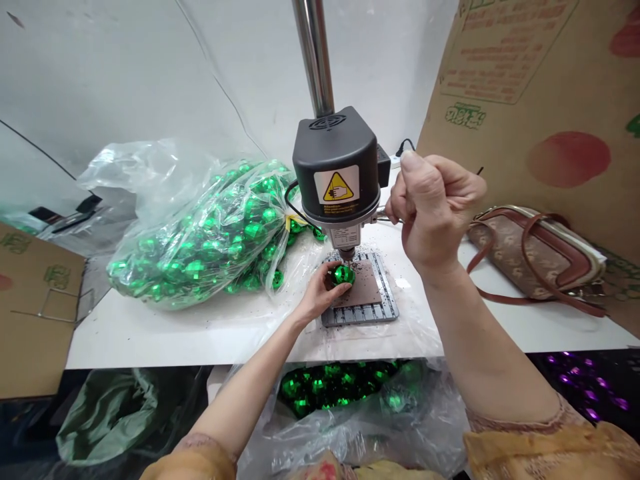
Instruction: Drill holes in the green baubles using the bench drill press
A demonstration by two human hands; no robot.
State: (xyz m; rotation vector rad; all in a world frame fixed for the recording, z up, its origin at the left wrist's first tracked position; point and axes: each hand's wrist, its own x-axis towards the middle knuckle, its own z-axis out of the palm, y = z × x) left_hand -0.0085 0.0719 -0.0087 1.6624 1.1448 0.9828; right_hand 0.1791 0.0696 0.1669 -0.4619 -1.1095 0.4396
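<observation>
A shiny green faceted ball [343, 274] is pinched in my left hand [323, 290], directly beneath the chuck of a black bench drill press [336, 150]. The ball sits over a brown board [364, 285] on the slotted grey base plate [387, 308]. Dark shavings are scattered over the plate and board. My right hand [435, 207] is closed in a fist at the right side of the drill head, around the feed lever [384, 216], most of which the fingers hide.
A clear plastic bag [200, 247] full of green balls lies left of the drill. More green balls [345, 383] fill an open bag below the table edge. A patterned handbag [535, 253] and a large cardboard box [545, 87] stand at the right. Purple balls [585, 383] show lower right.
</observation>
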